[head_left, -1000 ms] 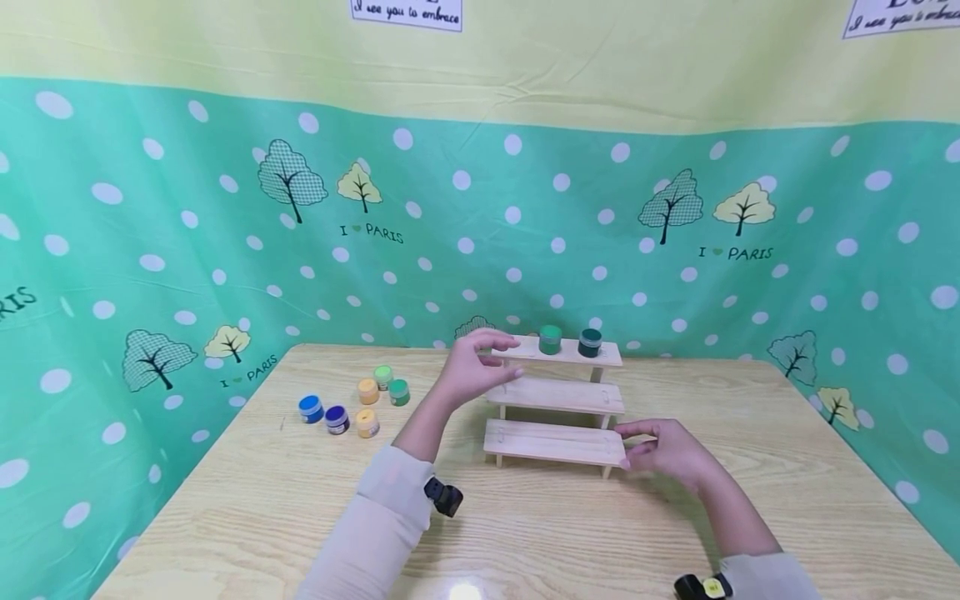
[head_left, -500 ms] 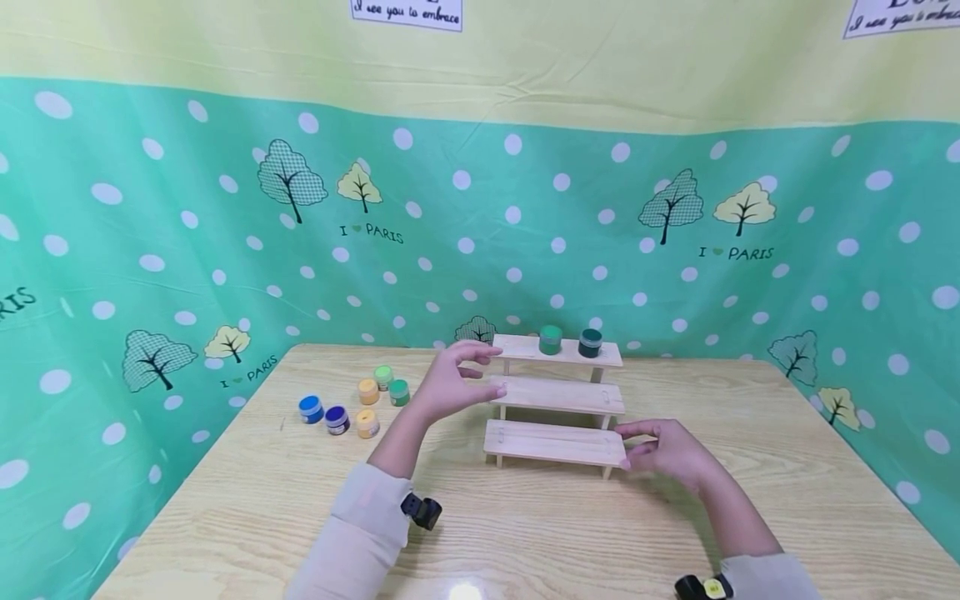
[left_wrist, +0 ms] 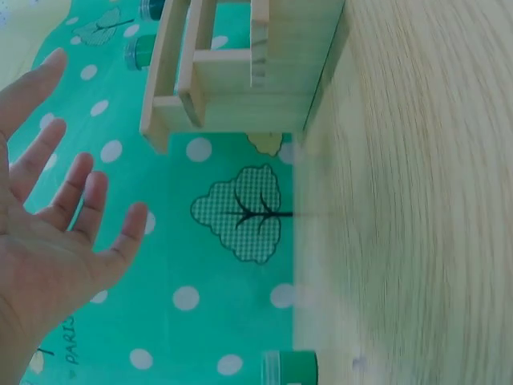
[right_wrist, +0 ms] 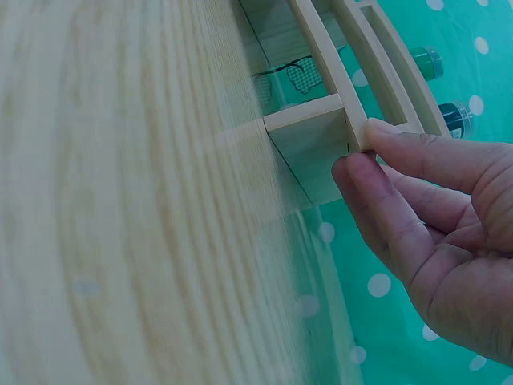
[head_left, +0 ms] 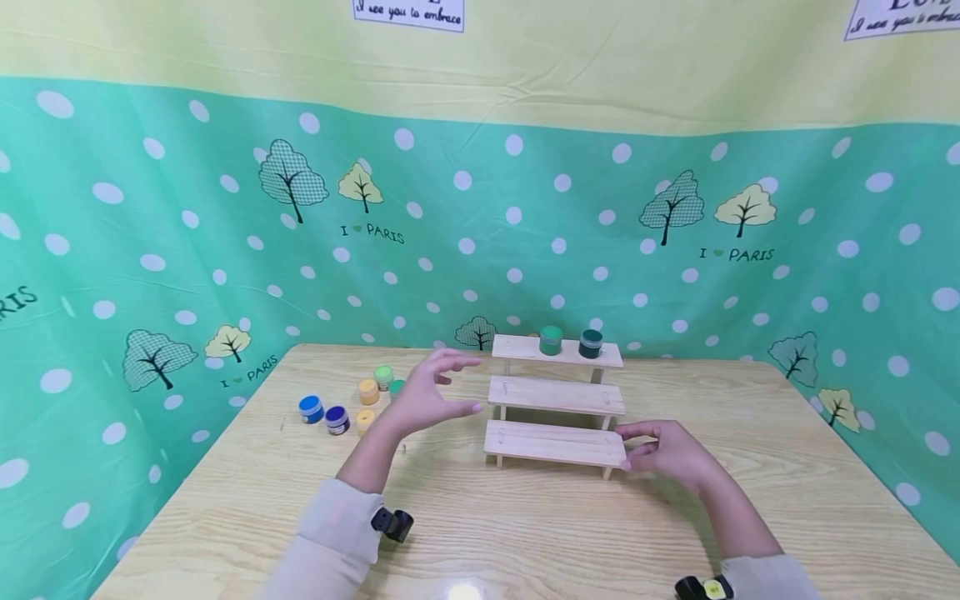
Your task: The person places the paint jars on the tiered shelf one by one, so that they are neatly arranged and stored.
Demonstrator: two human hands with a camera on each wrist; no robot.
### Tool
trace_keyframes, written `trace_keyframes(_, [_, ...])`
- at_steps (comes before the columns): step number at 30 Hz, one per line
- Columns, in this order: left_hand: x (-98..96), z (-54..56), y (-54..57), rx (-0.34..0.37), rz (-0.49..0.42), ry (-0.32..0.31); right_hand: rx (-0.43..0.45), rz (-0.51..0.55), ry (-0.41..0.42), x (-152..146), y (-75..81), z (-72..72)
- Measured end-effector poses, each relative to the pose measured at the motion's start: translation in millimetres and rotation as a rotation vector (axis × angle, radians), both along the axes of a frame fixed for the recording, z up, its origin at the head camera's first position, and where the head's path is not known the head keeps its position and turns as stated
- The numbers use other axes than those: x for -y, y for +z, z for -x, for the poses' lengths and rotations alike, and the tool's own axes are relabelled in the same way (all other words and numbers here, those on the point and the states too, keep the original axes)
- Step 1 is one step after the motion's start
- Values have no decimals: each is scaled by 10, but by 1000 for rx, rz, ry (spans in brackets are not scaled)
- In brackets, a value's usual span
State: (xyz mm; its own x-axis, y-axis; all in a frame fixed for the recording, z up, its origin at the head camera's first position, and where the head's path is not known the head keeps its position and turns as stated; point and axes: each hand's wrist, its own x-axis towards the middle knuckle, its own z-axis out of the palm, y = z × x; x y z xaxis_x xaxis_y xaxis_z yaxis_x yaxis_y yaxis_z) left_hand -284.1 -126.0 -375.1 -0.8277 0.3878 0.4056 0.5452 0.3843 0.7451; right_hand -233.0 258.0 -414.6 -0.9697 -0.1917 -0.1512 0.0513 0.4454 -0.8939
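Note:
A three-tier wooden display stand (head_left: 555,395) sits toward the back of the table. On its top shelf are a green paint jar (head_left: 551,341) and a dark green paint jar (head_left: 590,343). My right hand (head_left: 667,455) pinches the right end of the lowest shelf (right_wrist: 357,138) between thumb and fingers. My left hand (head_left: 426,397) hovers left of the stand, fingers spread apart and nothing in them, as the left wrist view confirms. From the head it partly covers a green jar (head_left: 397,387) and a yellow-orange jar (head_left: 365,421) behind it.
At the left of the table stand more paint jars: a blue jar (head_left: 311,408), a dark blue jar (head_left: 337,420), an orange-yellow jar (head_left: 368,392) and a light green jar (head_left: 384,377). A patterned green curtain (head_left: 420,308) hangs behind the wooden table (head_left: 525,533).
My left hand has drawn back from the stand's upper shelves, leftward and down toward the loose jars, its fingers spreading wider. My right hand has stayed on the lowest shelf.

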Motion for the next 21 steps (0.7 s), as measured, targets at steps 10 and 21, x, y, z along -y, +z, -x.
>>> trace_keyframes(10, [277, -142, -5, 48, 106, -1, 3, 0, 1, -5, -12, 19])
trace_keyframes(21, [616, -285, -101, 73, 63, 30, -5, 0, 6, -10, -19, 20])
